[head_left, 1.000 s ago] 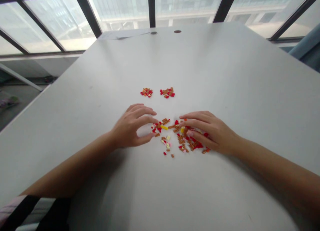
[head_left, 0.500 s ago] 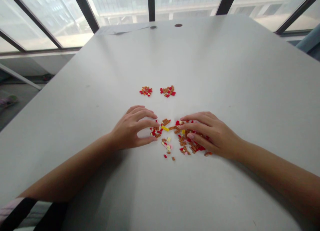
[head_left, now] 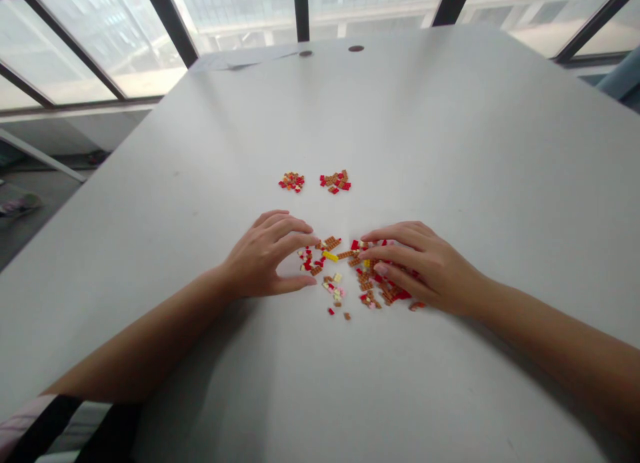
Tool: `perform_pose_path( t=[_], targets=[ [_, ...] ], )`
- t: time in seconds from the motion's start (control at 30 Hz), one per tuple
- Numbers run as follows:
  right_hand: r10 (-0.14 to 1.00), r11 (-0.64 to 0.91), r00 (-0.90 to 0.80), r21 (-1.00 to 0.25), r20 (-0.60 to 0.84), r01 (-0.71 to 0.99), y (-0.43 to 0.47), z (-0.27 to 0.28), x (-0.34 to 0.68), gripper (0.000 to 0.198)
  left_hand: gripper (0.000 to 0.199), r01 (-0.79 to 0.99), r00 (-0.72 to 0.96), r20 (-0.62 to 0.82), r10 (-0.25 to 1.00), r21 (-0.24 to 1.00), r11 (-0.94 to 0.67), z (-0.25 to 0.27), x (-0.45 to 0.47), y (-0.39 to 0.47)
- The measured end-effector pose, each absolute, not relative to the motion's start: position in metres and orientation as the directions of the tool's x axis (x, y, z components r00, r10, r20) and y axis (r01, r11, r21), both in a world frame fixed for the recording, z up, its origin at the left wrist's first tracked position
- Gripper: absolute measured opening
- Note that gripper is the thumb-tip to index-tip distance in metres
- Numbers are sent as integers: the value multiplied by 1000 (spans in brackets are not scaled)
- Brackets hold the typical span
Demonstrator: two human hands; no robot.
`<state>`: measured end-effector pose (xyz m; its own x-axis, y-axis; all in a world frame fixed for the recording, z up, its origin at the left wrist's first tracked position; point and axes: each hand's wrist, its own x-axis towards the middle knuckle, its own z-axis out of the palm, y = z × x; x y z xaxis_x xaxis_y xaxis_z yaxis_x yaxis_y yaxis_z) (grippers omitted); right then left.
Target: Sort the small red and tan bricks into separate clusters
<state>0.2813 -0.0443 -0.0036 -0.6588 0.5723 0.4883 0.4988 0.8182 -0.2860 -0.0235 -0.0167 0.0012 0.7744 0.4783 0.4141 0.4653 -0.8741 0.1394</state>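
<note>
Small building bricks in brown, red, cream and pink lie loose on a white table (head_left: 310, 376). My left hand (head_left: 270, 253) curves around the left cluster of bricks (head_left: 306, 257), thumb and fingers apart, holding nothing. Over the larger right heap (head_left: 370, 279) rests my right hand (head_left: 423, 266), fingers spread and partly covering it; whether the fingertips press on bricks I cannot tell. Between the hands is a yellow brick (head_left: 331, 256), beside a long brown piece (head_left: 345, 255). Nearer me are cream and pink bits (head_left: 336, 289) and a single red bit (head_left: 331, 311).
Two small separate piles sit farther off: a left pile (head_left: 291, 181) with orange, red and cream bits, and a right pile (head_left: 336, 181) of brown and red ones. Two dark round spots (head_left: 356, 49) mark the far table end, before framed windows (head_left: 240, 16).
My left thumb and index finger have opened wider, uncovering more of the left cluster. The right hand has barely shifted, and the bricks look the same.
</note>
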Motion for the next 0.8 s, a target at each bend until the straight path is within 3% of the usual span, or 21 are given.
perform_pose_path(
  t=[0.2,0.4,0.8],
  targets=[
    [575,816,-649,-287,498,503,-43,-3,282,21,44,466,772,415,482,147,-873,-1,-23,-16],
    [655,756,-609,-385,448,530,-43,0,284,22,46,465,779,403,480,142,-874,-1,-23,-16],
    [657,754,-608,-391,445,528,-41,-2,284,22,67,548,771,322,549,103,-830,-7,-22,-15]
  ],
)
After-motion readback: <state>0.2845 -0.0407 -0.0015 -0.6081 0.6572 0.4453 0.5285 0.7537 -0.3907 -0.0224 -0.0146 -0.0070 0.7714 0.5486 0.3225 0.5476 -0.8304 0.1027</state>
